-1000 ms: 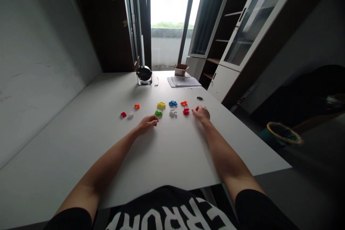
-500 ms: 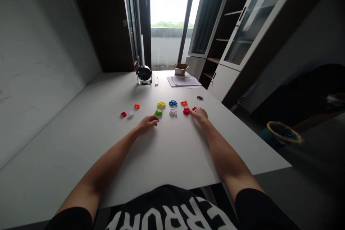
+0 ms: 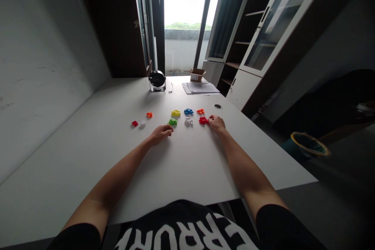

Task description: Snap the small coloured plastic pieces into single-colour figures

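My right hand (image 3: pixel 217 124) rests on the table with thumb and fingers pinched at the right edge of a small red plastic toy (image 3: pixel 203 120). My left hand (image 3: pixel 160 134) lies loosely curled, just in front of a green plastic toy (image 3: pixel 172 122), and nothing shows between its fingers. A white plastic toy (image 3: pixel 188 122) sits between the green and red ones. Behind them stand a yellow toy (image 3: pixel 175 113), a blue toy (image 3: pixel 188 111) and an orange toy (image 3: pixel 200 111). Their exact kind is too small to make out.
Left of these lie a small orange piece (image 3: pixel 149 115), a red piece (image 3: pixel 134 124) and a whitish piece (image 3: pixel 142 124). Farther back are a round black device on a stand (image 3: pixel 157 79), papers (image 3: pixel 202 88) and an open cardboard box (image 3: pixel 197 75). A cable hole (image 3: pixel 218 106) is at right.
The view has shifted very slightly. Both hands and all the toys keep practically the same places, with my right fingers still at the red toy.
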`<state>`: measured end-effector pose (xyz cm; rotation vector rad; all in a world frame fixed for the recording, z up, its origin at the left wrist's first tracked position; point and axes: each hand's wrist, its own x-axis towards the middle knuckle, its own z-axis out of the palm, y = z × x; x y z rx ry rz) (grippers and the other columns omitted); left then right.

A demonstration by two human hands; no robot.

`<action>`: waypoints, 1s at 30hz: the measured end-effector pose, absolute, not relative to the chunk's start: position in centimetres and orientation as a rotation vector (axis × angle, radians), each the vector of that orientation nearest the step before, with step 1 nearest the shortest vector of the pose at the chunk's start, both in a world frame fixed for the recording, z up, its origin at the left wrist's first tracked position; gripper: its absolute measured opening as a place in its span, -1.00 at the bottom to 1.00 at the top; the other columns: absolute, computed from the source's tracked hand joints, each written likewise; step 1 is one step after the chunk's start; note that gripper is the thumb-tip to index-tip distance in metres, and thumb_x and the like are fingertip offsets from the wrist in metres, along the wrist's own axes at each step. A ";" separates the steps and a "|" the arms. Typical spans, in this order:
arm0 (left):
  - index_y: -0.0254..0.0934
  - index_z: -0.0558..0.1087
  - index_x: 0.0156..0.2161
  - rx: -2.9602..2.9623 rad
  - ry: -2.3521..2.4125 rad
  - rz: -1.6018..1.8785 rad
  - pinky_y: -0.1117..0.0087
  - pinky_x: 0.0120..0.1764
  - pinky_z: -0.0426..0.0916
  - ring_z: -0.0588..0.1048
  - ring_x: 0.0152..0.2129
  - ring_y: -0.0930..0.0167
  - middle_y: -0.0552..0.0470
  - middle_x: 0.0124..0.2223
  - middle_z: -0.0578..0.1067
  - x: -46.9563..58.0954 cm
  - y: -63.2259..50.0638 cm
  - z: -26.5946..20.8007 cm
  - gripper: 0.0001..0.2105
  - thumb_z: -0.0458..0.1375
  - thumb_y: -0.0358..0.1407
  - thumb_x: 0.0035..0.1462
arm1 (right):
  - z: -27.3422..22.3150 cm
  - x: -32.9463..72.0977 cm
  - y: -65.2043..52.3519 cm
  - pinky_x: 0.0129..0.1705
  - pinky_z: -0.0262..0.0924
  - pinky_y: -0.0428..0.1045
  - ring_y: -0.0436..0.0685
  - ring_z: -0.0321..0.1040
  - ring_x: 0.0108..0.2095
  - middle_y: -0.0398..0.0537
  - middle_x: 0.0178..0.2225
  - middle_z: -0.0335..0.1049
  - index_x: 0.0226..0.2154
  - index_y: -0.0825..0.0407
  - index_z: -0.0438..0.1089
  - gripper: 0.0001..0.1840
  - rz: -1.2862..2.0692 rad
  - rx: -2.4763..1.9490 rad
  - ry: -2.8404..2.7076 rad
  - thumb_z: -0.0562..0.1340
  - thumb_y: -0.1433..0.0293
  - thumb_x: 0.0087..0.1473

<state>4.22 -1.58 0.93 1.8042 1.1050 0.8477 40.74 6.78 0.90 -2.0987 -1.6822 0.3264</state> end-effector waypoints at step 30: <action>-0.25 0.52 -0.21 1.849 1.140 0.860 0.42 -0.32 0.32 0.50 -0.41 0.39 0.07 -0.39 0.54 4.0 -1.3 0.6 -0.79 0.07 -0.27 0.14 | -0.7 41.4 7.4 -0.31 0.11 -0.07 0.13 0.41 -0.28 0.01 -0.26 0.56 -0.25 -0.01 0.57 -0.73 0.294 -1.992 -1.620 0.20 0.22 0.14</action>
